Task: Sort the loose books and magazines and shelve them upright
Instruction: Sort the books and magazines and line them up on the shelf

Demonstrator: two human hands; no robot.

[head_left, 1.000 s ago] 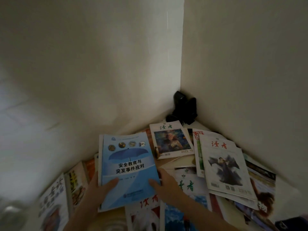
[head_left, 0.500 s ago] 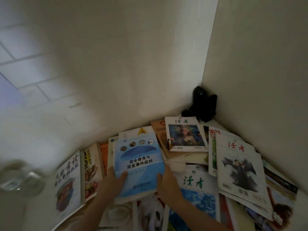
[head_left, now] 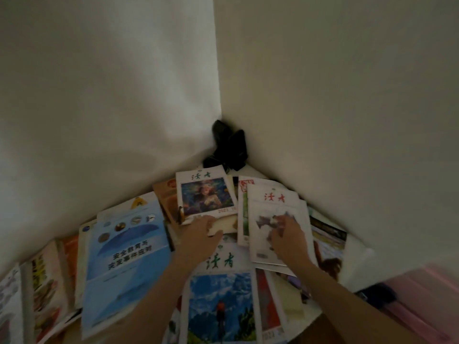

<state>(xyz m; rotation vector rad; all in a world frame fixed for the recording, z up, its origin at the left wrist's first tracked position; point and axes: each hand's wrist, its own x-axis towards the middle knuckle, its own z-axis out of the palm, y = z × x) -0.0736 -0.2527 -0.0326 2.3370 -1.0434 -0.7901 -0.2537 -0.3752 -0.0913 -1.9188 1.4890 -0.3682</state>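
Loose books and magazines lie flat and overlapping in a wall corner. A blue book [head_left: 124, 256] with an umbrella picture lies at the left, with no hand on it. My left hand [head_left: 198, 235] reaches to the middle of the pile and pinches the edge of a cream booklet [head_left: 227, 223] that sticks out under a magazine with a painted cover [head_left: 206, 194]. My right hand [head_left: 285, 235] rests with bent fingers on a white magazine [head_left: 273, 202] showing a dark bird. A magazine with a mountain cover [head_left: 221, 306] lies between my forearms.
Two white walls meet behind the pile, with a black object [head_left: 228, 147] in the corner. Cookbooks [head_left: 44, 281] lie at the far left. A magazine with an orange ape cover [head_left: 327, 254] lies at the right. A pink surface [head_left: 422, 294] and a dark item [head_left: 377, 296] are at lower right.
Both hands let go of the blue book, which now lies flat at the left. My left hand moved right to the cream booklet, my right hand onto the white magazine.
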